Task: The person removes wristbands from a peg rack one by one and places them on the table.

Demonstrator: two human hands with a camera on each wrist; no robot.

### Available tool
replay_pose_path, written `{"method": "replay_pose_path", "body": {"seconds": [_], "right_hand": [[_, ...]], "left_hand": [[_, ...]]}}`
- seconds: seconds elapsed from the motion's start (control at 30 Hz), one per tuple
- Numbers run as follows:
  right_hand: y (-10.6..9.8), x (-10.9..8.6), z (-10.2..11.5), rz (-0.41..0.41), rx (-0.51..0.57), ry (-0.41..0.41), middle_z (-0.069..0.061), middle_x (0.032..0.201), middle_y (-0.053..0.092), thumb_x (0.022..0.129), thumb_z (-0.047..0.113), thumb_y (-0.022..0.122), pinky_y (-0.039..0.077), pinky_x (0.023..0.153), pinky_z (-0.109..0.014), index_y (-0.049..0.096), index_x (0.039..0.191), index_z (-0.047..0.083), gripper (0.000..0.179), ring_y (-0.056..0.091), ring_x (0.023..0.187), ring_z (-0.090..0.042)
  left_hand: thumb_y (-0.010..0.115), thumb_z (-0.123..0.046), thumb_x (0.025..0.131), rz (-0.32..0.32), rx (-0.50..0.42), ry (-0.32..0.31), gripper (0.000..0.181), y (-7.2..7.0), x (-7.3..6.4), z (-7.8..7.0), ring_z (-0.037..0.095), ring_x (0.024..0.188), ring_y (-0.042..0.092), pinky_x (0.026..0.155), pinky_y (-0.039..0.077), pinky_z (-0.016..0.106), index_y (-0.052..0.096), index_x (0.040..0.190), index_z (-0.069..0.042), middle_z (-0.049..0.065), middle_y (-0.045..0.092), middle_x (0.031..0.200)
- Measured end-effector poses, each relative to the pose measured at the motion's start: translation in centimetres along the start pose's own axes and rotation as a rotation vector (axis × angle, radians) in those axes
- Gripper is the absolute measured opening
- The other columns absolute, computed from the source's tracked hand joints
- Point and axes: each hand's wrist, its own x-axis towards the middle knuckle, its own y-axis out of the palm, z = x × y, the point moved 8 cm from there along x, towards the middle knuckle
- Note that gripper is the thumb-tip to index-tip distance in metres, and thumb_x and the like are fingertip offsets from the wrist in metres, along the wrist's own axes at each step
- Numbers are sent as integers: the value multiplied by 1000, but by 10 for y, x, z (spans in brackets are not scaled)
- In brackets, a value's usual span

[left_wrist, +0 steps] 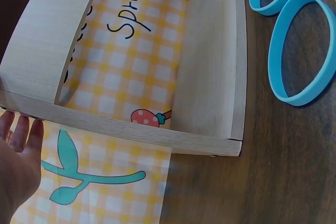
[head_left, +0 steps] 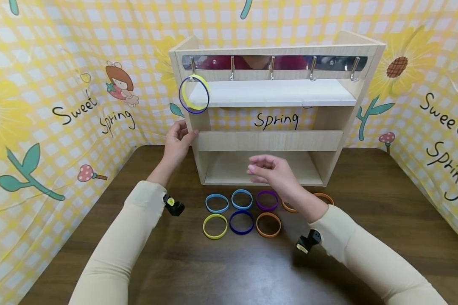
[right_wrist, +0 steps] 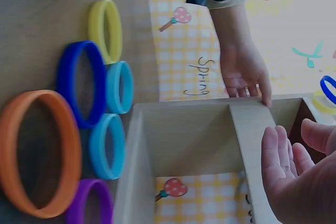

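Observation:
My left hand [head_left: 178, 142] touches the left side panel of a pale wooden shelf [head_left: 267, 140], its fingertips against the outer face and its thumb near the front edge. On the shelf's leftmost hook [head_left: 192, 64] hang a yellow wristband [head_left: 203, 80] and a dark blue wristband [head_left: 181, 94]. My right hand [head_left: 272, 171] hovers before the lower compartment, fingers loosely bent, with nothing in it. Below it on the table lie two light blue wristbands [head_left: 216, 211], a purple one [head_left: 267, 209], a yellow one [head_left: 215, 237], a dark blue one [head_left: 241, 232] and several orange ones [head_left: 268, 235], some partly behind my right forearm.
Along the shelf's top runs a shiny metal strip [head_left: 252, 62] with several hooks. A white board [head_left: 271, 93] spans the space under it. Yellow checked cloth [head_left: 137, 51] surrounds the dark wooden table [head_left: 198, 271] at the back and sides.

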Motion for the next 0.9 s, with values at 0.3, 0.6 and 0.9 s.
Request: {"method": "replay_pose_path", "body": {"seconds": [0.3, 0.6, 0.9], "right_hand": [[26, 23, 36, 13, 59, -81, -24, 115, 60, 92, 4, 65, 54, 82, -37, 54, 124, -10, 36, 63, 105, -34], [47, 41, 70, -15, 128, -145, -23, 116, 61, 92, 5, 66, 54, 81, -35, 56, 121, -8, 34, 64, 104, -32], [66, 54, 90, -70, 208, -189, -18, 109, 65, 91, 7, 68, 55, 80, -34, 59, 119, -6, 32, 67, 98, -27]], "left_hand": [[58, -1, 93, -2, -1, 2, 41, -1, -1, 0, 18, 108, 56, 83, 48, 25, 48, 131, 12, 30, 51, 127], [61, -4, 92, -13, 6, -9, 40, -4, 4, 8, 20, 111, 56, 85, 49, 27, 51, 129, 7, 6, 57, 114], [64, -12, 92, -37, 27, 25, 41, -8, 13, 29, 24, 115, 55, 90, 48, 31, 53, 129, 1, 13, 57, 122]]}}
